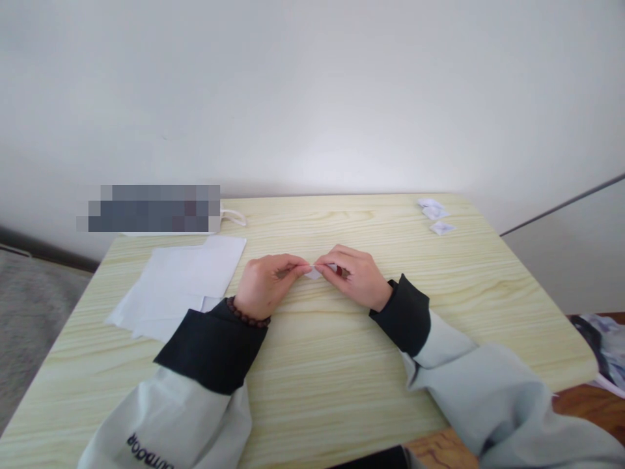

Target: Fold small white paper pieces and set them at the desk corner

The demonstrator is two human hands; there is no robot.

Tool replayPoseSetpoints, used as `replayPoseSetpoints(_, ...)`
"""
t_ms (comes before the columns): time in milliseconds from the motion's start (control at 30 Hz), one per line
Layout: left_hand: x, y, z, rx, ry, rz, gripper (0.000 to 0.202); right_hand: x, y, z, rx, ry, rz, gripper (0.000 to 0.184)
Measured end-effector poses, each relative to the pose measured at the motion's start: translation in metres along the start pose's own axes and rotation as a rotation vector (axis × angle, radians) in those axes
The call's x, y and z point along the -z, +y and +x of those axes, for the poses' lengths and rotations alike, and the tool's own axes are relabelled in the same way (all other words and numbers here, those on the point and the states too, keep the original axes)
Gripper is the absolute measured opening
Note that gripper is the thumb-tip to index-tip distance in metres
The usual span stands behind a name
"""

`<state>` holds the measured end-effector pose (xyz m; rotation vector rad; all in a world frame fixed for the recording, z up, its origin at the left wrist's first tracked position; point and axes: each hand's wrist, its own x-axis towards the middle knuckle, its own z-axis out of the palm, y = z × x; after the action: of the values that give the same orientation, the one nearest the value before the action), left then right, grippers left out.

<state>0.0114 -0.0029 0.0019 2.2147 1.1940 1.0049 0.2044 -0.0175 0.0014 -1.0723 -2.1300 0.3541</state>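
Above the middle of the table, a small piece of folded white paper [313, 272] is pinched between both hands. My left hand [266, 281] is closed, thumb and forefinger pressed on the paper's left side. From the other side my right hand [355, 276] grips it the same way, fingertips almost meeting those of the left. Most of the paper is hidden by the fingers, so its exact shape cannot be made out. Several sheets of white paper [183, 280] lie in a loose, overlapping pile beside my left forearm.
Small folded white paper pieces [442, 228] sit at the far right of the pale wooden table [332, 391]. A blurred-out object with a white strap [234, 215] stands at the back left. A white wall [312, 98] rises behind the table. Bags [605, 339] lie beyond the right edge.
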Motion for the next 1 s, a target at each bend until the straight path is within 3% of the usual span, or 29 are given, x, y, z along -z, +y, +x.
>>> replayPoseSetpoints(233, 0.0042, -0.0023, 0.0015, 0.026, -0.035, -0.052, 0.023, 0.0017, 0.0047, 0.0008, -0.172, 0.059, 0.132, 0.012)
replayPoseSetpoints(333, 0.0062, -0.0024, 0.0024, 0.086, 0.013, -0.066, 0.019, 0.0028, 0.0061, -0.0001, -0.241, 0.072, 0.255, 0.010)
replayPoseSetpoints(467, 0.0077, -0.0028, 0.0035, 0.205, 0.075, -0.120, 0.016, 0.0039, 0.0078, -0.0006, -0.173, 0.058, 0.287, 0.017)
replayPoseSetpoints(567, 0.0080, -0.0033, 0.0036, 0.233, 0.050, -0.137, 0.016, 0.0035, 0.0084, -0.0003, -0.105, 0.070, 0.232, 0.022)
replayPoseSetpoints(733, 0.0085, -0.0025, 0.0027, 0.179, -0.030, -0.058, 0.019, 0.0035, 0.0072, 0.0002, -0.073, 0.114, 0.171, 0.011)
replayPoseSetpoints(1000, 0.0086, 0.0005, 0.0022, -0.064, -0.040, -0.010, 0.028, 0.0059, 0.0053, 0.0015, -0.008, 0.159, 0.085, 0.007)
